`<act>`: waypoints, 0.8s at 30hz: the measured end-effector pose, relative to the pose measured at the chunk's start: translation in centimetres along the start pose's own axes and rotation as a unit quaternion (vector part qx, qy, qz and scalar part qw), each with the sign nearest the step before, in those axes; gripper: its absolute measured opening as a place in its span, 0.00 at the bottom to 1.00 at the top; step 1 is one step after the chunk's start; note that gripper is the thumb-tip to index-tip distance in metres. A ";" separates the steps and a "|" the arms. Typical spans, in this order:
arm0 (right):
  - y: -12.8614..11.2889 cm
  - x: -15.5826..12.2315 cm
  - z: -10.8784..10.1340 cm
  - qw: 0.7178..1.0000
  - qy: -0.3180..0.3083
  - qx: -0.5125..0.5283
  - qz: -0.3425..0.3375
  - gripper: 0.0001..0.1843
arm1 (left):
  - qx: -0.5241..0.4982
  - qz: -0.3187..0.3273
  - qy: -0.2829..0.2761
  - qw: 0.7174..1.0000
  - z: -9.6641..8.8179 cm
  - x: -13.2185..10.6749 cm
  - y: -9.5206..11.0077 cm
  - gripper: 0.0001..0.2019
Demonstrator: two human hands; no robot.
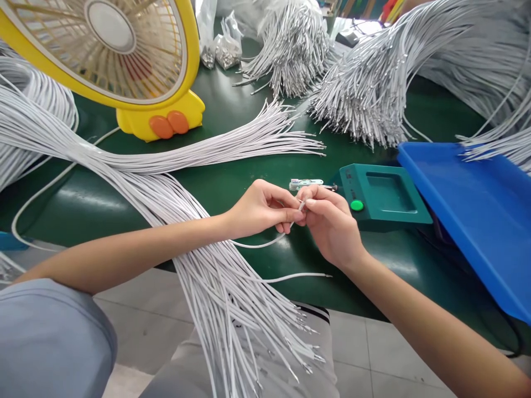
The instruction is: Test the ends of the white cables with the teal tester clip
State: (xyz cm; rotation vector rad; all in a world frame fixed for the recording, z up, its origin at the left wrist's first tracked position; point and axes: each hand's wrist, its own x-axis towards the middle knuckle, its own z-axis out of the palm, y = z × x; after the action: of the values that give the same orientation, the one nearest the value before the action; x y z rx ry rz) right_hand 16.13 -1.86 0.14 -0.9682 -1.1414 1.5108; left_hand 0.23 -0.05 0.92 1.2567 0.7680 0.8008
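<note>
My left hand (269, 207) pinches a white cable (265, 244) near its end between thumb and fingers. Close against it, my right hand (329, 221) closes its thumb and forefinger on the tip of that same cable. What sits at the very tip is too small to make out. Under my left forearm runs a bundle of white cables (232, 287), its metal-tipped ends hanging over the table edge above my lap. Just behind my fingers lies a small pair of snips (307, 183), partly hidden by my right hand.
A green device with a green button (357, 205) stands right of my hands, beside a blue tray (477, 210). A yellow fan (166, 119) stands at the back left. Another white bundle (215, 148) and large grey-white cable heaps (369, 83) lie behind, near small plastic bags (228, 44).
</note>
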 end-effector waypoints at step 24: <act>-0.6 -0.3 -0.1 1.000 0.021 -0.011 -0.005 0.07 | -0.014 -0.008 0.009 1.000 -0.2 0.1 -0.1 0.15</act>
State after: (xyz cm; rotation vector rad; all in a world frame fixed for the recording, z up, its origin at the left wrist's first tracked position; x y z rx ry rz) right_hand 16.45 -2.08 0.75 -1.0029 -1.1348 1.4655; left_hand 0.15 0.11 0.78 1.2178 0.7770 0.8077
